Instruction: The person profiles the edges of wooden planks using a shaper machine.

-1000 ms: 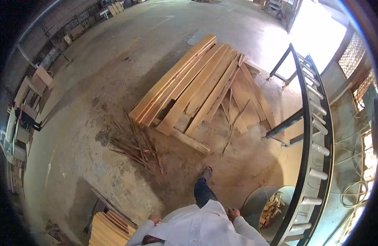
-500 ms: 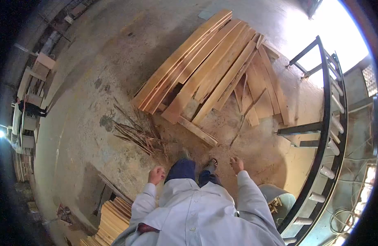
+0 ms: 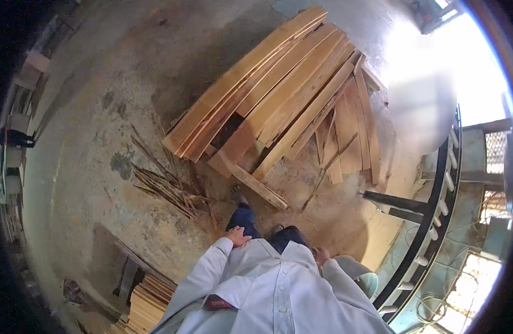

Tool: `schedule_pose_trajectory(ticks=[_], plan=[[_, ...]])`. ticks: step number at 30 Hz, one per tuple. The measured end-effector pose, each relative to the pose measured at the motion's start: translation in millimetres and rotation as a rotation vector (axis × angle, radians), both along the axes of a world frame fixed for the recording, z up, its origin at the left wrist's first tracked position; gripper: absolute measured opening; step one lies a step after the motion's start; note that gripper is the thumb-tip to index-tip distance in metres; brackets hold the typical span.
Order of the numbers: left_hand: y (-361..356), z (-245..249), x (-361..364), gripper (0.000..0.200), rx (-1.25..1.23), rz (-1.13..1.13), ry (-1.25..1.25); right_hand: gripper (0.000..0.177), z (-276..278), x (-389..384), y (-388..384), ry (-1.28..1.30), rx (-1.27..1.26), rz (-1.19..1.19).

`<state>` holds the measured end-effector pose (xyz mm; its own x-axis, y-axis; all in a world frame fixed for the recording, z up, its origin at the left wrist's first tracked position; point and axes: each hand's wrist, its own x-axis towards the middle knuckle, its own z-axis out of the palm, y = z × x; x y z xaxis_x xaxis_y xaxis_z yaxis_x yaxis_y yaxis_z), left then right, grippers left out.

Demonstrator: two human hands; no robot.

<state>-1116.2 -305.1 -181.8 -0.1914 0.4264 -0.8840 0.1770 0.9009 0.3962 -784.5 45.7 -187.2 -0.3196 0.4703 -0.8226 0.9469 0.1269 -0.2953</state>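
Note:
My left hand [image 3: 238,236] rests at the front of my left thigh, by the hem of my light shirt. Its fingers are stretched out and nothing is in them. By my right hip hangs my right hand [image 3: 321,256]; its fingers are too small and partly hidden to make out. On the floor in front of my feet lies a stack of wooden planks [image 3: 290,94], with a short board [image 3: 259,188] across its near end. Both hands are apart from the wood.
Thin wood strips [image 3: 164,189] lie left of the planks. A black-framed roller conveyor [image 3: 429,222] curves along the right, beside a rounded grey container [image 3: 359,273]. More stacked boards [image 3: 148,300] are at lower left. A person in dark clothes [image 3: 14,138] stands far left.
The planks appear nearer and further left. My left hand has come in from my side onto my thigh, and my right hand has drawn back to my hip. A pale blur now covers part of the upper right.

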Motion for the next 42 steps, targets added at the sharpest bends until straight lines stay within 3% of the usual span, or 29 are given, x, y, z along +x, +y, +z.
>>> schedule_pose_trajectory(ticks=[2, 3, 5, 7, 9, 11, 12, 17, 22, 26, 32, 37, 42], plan=[[5.9, 0.6, -8.2, 0.085, -0.06, 0.028, -0.028, 0.044, -18.4, -6.5, 21.1, -0.047, 0.136, 0.462], [5.0, -4.8, -6.4, 0.087, -0.084, 0.051, -0.027, 0.046, -26.4, -18.4, 29.0, -0.064, 0.176, 0.544], [4.5, -14.2, -7.7, 0.091, -0.137, 0.068, -0.019, 0.046, 46.7, -131.7, 22.1, -0.169, 0.108, 0.099], [11.3, -15.3, -13.7, 0.095, -0.19, 0.066, -0.007, 0.047, 19.2, -172.3, 43.0, 0.01, 0.203, 0.294], [13.3, -34.9, -10.8, 0.098, -0.219, 0.12, 0.007, 0.048, -32.2, -206.2, 57.9, 0.195, 0.232, 0.327], [20.6, -55.2, -9.7, 0.099, -0.247, 0.18, 0.035, 0.048, -53.3, -270.2, 62.3, 0.077, -0.001, 0.13], [28.7, -55.7, -17.7, 0.098, -0.26, 0.213, 0.056, 0.049, -71.1, -296.9, 65.4, 0.079, -0.013, 0.166], [61.3, -76.6, -13.2, 0.091, -0.298, 0.471, 0.125, 0.049, -205.3, -368.6, 76.5, 0.216, -0.049, 0.195], [94.6, -82.4, -8.4, 0.084, -0.356, 0.503, 0.248, 0.044, -442.4, -365.3, 91.6, 0.554, -0.291, 0.123], [108.8, -93.3, -7.2, 0.079, -0.379, 0.525, 0.31, 0.046, -555.2, -404.4, 93.5, 0.147, -0.413, -0.209], [122.9, -99.1, -20.6, 0.077, -0.427, 0.5, 0.34, 0.048, -569.3, -454.3, 94.2, 0.199, -0.375, -0.57], [123.5, -101.4, -26.2, 0.076, -0.452, 0.523, 0.35, 0.043, -589.9, -460.7, 101.9, 0.245, -0.341, -0.568], [131.0, -97.7, -36.6, 0.076, -0.428, 0.486, 0.396, 0.037, -548.2, -462.3, 102.7, 0.397, -0.139, -0.406]])
